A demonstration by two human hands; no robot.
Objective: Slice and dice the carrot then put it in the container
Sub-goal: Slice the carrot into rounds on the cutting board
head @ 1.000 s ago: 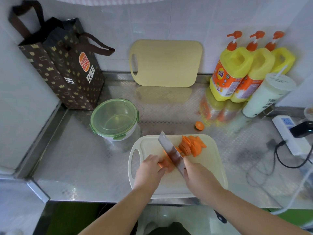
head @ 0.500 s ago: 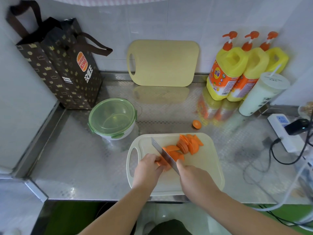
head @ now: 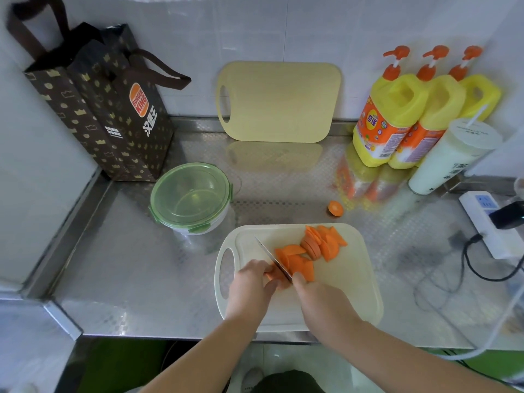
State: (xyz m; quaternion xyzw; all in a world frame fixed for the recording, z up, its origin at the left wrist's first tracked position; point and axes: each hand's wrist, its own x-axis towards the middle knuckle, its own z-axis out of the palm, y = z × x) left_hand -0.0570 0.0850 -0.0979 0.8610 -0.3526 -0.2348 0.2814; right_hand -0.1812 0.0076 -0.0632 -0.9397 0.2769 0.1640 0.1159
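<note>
Our left hand (head: 251, 282) rests on the near-left part of the white plastic cutting board (head: 348, 287). Its fingers are curled over the short orange carrot stub (head: 273, 275) and hold it down against the board. Our right hand (head: 317, 296) is clenched around the handle of the steel kitchen knife (head: 272, 258). The handle is hidden inside the fist. The blade runs from that hand toward the far left and stands edge-down right beside our left fingertips, between the stub and the cut pieces.

Just right of the blade and touching it lie several flat, half-round orange carrot slices (head: 295, 260), overlapping one another. Farther toward the far-right part of the board is a second, fanned heap of slices (head: 323, 242), some of them leaning on edge.

The round clear container (head: 190, 194) has its green clip-on lid closed. It stands on the patterned steel counter (head: 141, 265) to the far left of the white board, near it but not touching. A small round carrot end (head: 335, 208) lies on the counter just beyond the board's far edge.

Against the far tiled wall leans a pale yellow cutting board (head: 279, 102). To its left stands a brown paper bag (head: 107, 109) with dark handles. To its right are three yellow pump bottles (head: 391, 117) with orange tops, and a white lidded cup (head: 450, 157) with a straw leans beside them. At the right edge lies a white power strip (head: 487, 222) with a black plug in it.
</note>
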